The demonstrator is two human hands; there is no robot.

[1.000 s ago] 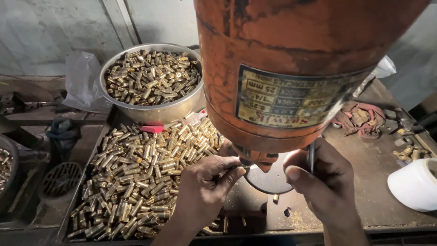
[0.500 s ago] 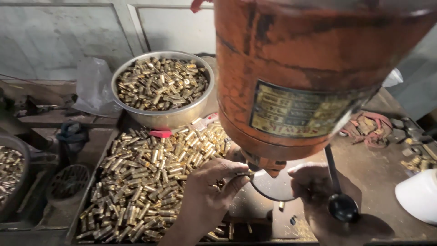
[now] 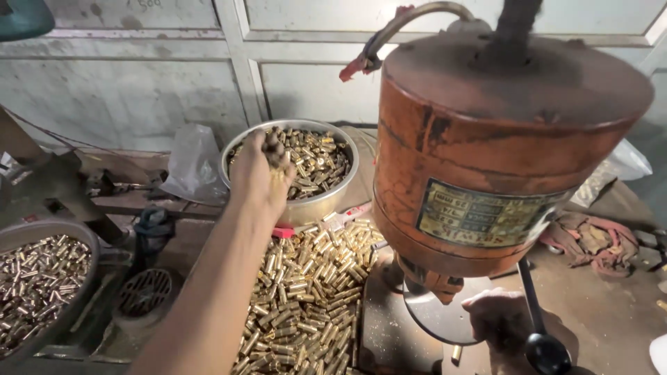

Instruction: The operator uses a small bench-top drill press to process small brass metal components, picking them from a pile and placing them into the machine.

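Note:
My left hand [image 3: 260, 173] reaches out over the metal bowl [image 3: 326, 201] of small brass pieces [image 3: 319, 163], its fingers down among them; whether it grips any I cannot tell. My right hand [image 3: 504, 323] rests in shadow beside the round metal plate [image 3: 434, 312] under the large rusty orange machine drum [image 3: 486, 146], next to a black-knobbed lever [image 3: 538, 333]. A heap of loose brass pieces [image 3: 306, 298] lies in a tray below the bowl.
A second bowl of brass pieces [image 3: 38, 278] sits at the far left. A crumpled plastic bag [image 3: 194, 163] lies beside the first bowl, a red rag [image 3: 590, 239] at the right. A round black grate [image 3: 142, 292] lies on the bench. Grey wall panels stand behind.
My left hand has left the plate under the drum and stretched forward to the bowl. The view has tilted up, showing the drum's top. The right hand stays near the plate.

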